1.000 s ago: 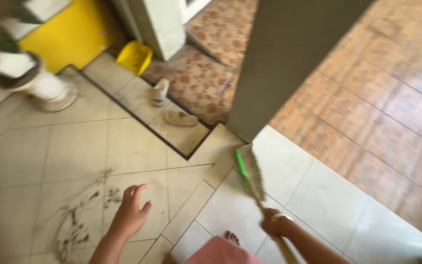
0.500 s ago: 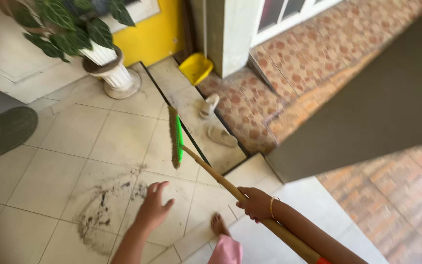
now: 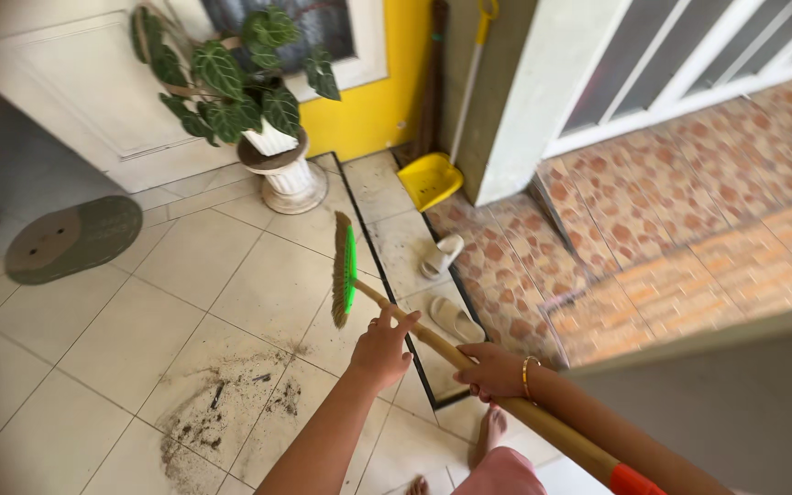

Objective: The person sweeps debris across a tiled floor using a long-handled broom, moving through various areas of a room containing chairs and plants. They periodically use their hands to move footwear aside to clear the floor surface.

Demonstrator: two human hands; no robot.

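I hold a broom with a green head and pale bristles point(image 3: 344, 269) on a long wooden handle point(image 3: 433, 342). My right hand point(image 3: 492, 370), with a gold bangle at the wrist, is closed around the handle's middle. My left hand point(image 3: 383, 346) rests on the handle higher up, close to the head, fingers partly spread. The broom head hangs above the cream tiled floor. A patch of dark dirt and dust point(image 3: 222, 412) lies on the tiles at the lower left of the broom. My bare foot point(image 3: 489, 431) shows below my right hand.
A yellow dustpan point(image 3: 428, 179) with a long handle leans by the white pillar. Two pale slippers point(image 3: 446, 284) lie along the tile edge. A potted plant on a white pedestal point(image 3: 281, 160) stands at the back. A round grey mat point(image 3: 71, 236) lies left. Patterned red paving point(image 3: 653, 211) spreads right.
My left hand has come up from over the dirt patch to the broom handle. The view has swung upward and left, and the broom head sits a little further right.
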